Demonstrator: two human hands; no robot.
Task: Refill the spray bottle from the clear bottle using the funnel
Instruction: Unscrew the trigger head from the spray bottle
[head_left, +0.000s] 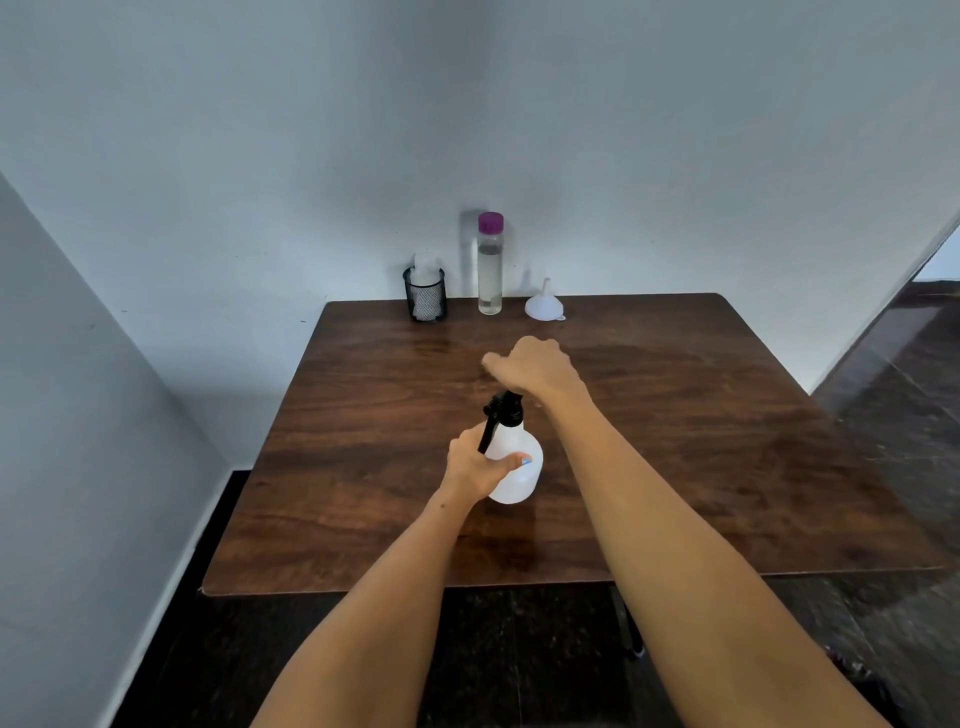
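Here, left hand (475, 467) grips spray bottle (514, 462), right hand (535, 371) loosely curled above, mesh cup (425, 296) behind

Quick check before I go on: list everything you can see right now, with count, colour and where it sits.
spray bottle: 1, white body with black trigger head, upright near the middle of the table
clear bottle: 1, clear with a purple cap still on, upright at the table's far edge by the wall
funnel: 1, white, mouth down, spout up, right of the clear bottle
mesh cup: 1, black, holding something white, left of the clear bottle
table: 1, dark brown wood, against the wall
wall: pale grey-white
floor: dark
left hand: 1, grips the spray bottle's body
right hand: 1, over the trigger head; its fingers are hidden, so the grip is unclear
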